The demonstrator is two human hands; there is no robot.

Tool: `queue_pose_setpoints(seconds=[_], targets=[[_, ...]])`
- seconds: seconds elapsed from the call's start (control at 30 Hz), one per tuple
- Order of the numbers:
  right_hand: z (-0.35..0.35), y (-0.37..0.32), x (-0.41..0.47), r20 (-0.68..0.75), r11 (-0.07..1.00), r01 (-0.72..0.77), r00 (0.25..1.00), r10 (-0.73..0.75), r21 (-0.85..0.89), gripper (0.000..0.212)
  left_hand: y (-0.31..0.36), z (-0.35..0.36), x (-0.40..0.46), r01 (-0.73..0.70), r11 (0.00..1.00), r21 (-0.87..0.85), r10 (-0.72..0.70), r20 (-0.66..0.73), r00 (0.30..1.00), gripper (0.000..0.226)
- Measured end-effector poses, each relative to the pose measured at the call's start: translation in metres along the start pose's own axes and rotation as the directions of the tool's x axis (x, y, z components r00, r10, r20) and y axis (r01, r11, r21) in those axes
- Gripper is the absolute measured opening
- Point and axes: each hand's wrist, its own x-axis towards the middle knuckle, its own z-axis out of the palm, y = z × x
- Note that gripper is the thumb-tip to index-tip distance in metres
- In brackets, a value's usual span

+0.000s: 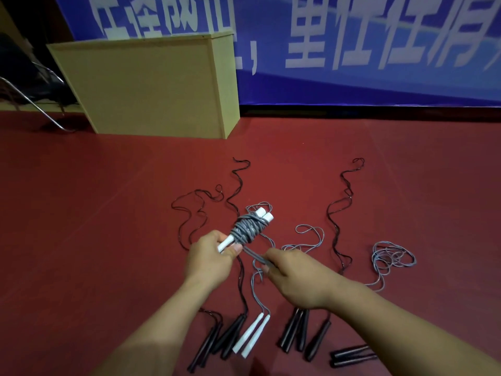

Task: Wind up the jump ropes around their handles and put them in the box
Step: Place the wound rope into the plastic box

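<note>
The white-handled jump rope [248, 229], grey cord wound round its paired handles, is held above the red floor [108, 213], pointing up and right. Left hand [208, 257] grips the handles' near end; right hand [294, 278] pinches the taut cord.

Dim, soft-focus, wide-angle bowing at edges.

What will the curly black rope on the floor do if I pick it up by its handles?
The black rope would probably dangle and flop, since it lies in loose wiggles on the red floor. It looks thin, so likely light. Its kinks may stay curly, and it could snag the grey rope beside it.
</note>
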Motion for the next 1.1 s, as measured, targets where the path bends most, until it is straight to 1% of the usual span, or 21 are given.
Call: queue_pose_setpoints(seconds=[0.03,0.1,0.17,0.23,0.33,0.4,0.5,0.6,0.7,0.77,0.83,0.87,0.97,1.1], targets=[[0.0,-0.002,0.0,-0.004,1.0,0.016,1.0,-0.016,-0.013,0.022,0.0,0.0,-0.001,-0.014,0.998,0.068,0.016,-0.025,1.0,0.021],[-0.002,-0.002,0.0,-0.024,0.999,0.039,0.999,-0.04,-0.023,0.023,0.001,0.0,-0.002,-0.029,0.989,0.142,0.037,-0.055,0.998,0.024],[-0.007,-0.001,-0.001,-0.056,0.999,0.05,0.997,-0.051,-0.007,0.024,0.003,-0.001,-0.001,-0.047,0.986,0.161,0.058,-0.066,0.996,0.026],[-0.011,0.003,-0.004,-0.083,0.998,0.061,0.995,-0.06,0.008,0.025,0.005,-0.003,-0.001,-0.065,0.99,0.124,0.072,-0.045,0.996,0.026],[-0.016,0.01,-0.007,-0.124,0.998,0.061,0.99,-0.062,-0.009,0.025,0.008,-0.007,-0.004,-0.097,0.99,0.097,0.093,0.051,0.994,0.022],[-0.017,0.016,-0.005,-0.149,0.997,0.054,0.987,-0.062,-0.058,0.028,0.011,-0.007,-0.01,-0.134,0.985,0.112,0.119,0.129,0.984,0.02],[-0.014,0.022,-0.003,-0.165,0.99,0.066,0.982,-0.087,-0.127,0.032,0.016,-0.003,-0.018,-0.237,0.951,0.201,0.192,0.217,0.957,0.022],[-0.015,0.024,-0.002,-0.174,0.99,0.062,0.981,-0.084,-0.125,0.028,0.025,0.001,-0.028,-0.387,0.867,0.313,0.277,0.343,0.898,0.028],[-0.016,0.024,-0.001,-0.193,0.99,0.052,0.978,-0.077,-0.128,0.033,0.037,0.004,-0.041,-0.536,0.752,0.385,0.345,0.464,0.816,0.026],[-0.016,0.023,-0.001,-0.176,0.991,0.043,0.982,-0.065,-0.125,0.032,0.041,0.006,-0.047,-0.582,0.715,0.388,0.375,0.491,0.787,0.026],[-0.02,0.027,-0.001,-0.181,0.993,0.008,0.983,-0.029,-0.114,0.028,0.042,0.004,-0.047,-0.595,0.725,0.347,0.399,0.493,0.773,0.028],[-0.023,0.031,-0.001,-0.191,0.996,-0.02,0.982,0.004,-0.083,0.023,0.041,0.001,-0.045,-0.596,0.74,0.312,0.41,0.494,0.767,0.027],[-0.031,0.045,-0.001,-0.199,0.99,-0.108,0.972,0.125,0.09,0.012,0.039,-0.009,-0.04,-0.602,0.766,0.225,0.449,0.483,0.752,0.023],[-0.034,0.048,-0.001,-0.188,0.977,-0.14,0.967,0.17,0.162,0.016,0.04,-0.014,-0.04,-0.623,0.759,0.189,0.485,0.475,0.735,0.014]])
